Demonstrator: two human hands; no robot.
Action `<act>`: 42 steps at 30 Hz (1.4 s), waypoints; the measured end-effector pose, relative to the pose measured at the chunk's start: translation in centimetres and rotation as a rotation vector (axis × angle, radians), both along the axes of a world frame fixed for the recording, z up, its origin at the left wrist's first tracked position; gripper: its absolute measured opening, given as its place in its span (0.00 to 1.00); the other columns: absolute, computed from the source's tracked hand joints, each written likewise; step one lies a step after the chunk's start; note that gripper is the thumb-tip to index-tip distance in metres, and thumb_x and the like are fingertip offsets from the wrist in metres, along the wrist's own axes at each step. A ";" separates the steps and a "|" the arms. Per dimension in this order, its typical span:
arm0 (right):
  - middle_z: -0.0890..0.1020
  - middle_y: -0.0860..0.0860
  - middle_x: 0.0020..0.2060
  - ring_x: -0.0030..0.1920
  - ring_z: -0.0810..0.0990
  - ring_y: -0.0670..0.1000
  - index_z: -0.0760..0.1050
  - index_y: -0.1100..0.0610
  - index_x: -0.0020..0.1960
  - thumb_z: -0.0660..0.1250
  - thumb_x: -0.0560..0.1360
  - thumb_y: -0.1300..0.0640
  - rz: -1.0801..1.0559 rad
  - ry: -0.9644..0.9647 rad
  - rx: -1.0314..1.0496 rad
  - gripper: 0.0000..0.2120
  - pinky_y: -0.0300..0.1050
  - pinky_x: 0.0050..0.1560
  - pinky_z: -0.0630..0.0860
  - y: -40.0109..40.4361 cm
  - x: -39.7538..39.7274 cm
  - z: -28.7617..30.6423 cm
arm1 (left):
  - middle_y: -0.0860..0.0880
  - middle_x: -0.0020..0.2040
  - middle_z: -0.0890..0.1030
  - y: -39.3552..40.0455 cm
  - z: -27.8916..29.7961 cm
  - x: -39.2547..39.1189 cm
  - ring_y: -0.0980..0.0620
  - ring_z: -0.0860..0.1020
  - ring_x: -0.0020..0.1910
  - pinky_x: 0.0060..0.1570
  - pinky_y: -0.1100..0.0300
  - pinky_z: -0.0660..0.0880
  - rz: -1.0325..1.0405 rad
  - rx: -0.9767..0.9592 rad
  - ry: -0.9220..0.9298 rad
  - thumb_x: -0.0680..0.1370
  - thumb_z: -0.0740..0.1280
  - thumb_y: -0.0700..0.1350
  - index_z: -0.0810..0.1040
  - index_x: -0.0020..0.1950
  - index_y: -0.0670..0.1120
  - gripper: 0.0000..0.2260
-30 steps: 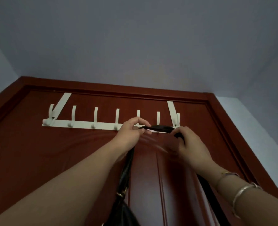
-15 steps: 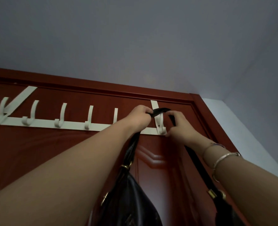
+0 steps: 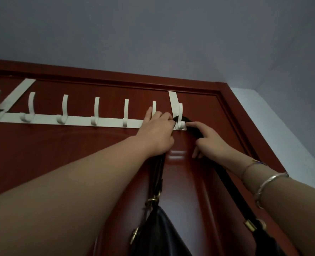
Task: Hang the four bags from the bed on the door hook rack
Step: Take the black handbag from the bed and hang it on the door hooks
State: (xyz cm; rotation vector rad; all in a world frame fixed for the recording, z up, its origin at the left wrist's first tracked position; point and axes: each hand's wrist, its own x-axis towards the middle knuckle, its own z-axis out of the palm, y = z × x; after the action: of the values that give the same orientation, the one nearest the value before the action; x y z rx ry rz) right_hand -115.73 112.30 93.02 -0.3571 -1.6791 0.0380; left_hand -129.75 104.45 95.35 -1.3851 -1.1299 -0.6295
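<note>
A white hook rack (image 3: 107,121) with several hooks hangs over the top of a red-brown door (image 3: 42,156). A black leather bag (image 3: 158,235) with gold buckles hangs below my arms. Its black strap (image 3: 195,133) loops behind the rightmost hook (image 3: 180,117). My left hand (image 3: 158,132) grips the strap just left of that hook, index finger stretched up along the rack. My right hand (image 3: 210,143) pinches the strap just right of the hook. The other bags are out of view.
The remaining hooks to the left hold nothing. The door frame (image 3: 245,126) runs down the right side, with a pale wall (image 3: 274,115) beyond it. Grey ceiling fills the top of the view. Bracelets circle my right wrist (image 3: 263,180).
The strap has gone from being held above the rightmost hook to lying behind it. Both hands have dropped slightly to either side of the hook, and the view has shifted left.
</note>
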 end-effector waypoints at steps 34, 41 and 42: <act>0.79 0.46 0.57 0.61 0.75 0.45 0.76 0.50 0.56 0.55 0.76 0.64 -0.470 -0.060 -0.503 0.16 0.40 0.62 0.67 -27.0 14.0 -32.9 | 0.56 0.42 0.82 -17.3 -34.1 7.9 0.59 0.79 0.40 0.44 0.54 0.77 -0.910 -0.638 -0.505 0.75 0.63 0.47 0.79 0.41 0.52 0.07; 0.81 0.53 0.54 0.57 0.79 0.53 0.77 0.53 0.55 0.57 0.76 0.64 -0.661 0.020 -0.686 0.14 0.47 0.58 0.74 -38.0 20.2 -39.2 | 0.53 0.40 0.83 -24.0 -41.8 15.9 0.51 0.82 0.39 0.45 0.50 0.79 -1.055 -1.022 -0.483 0.75 0.63 0.49 0.79 0.41 0.50 0.07; 0.81 0.52 0.53 0.56 0.79 0.53 0.76 0.52 0.55 0.57 0.76 0.64 -0.685 0.029 -0.708 0.13 0.46 0.54 0.73 -39.6 21.3 -39.9 | 0.53 0.40 0.83 -25.1 -42.6 17.5 0.50 0.82 0.40 0.45 0.50 0.79 -1.081 -1.059 -0.472 0.75 0.62 0.50 0.79 0.42 0.50 0.07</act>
State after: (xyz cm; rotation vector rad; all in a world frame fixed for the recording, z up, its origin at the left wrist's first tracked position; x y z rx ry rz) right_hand -94.47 72.69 53.11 -1.4361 -1.3936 0.1274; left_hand -112.29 79.31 52.74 -2.9430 -1.0250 -1.2418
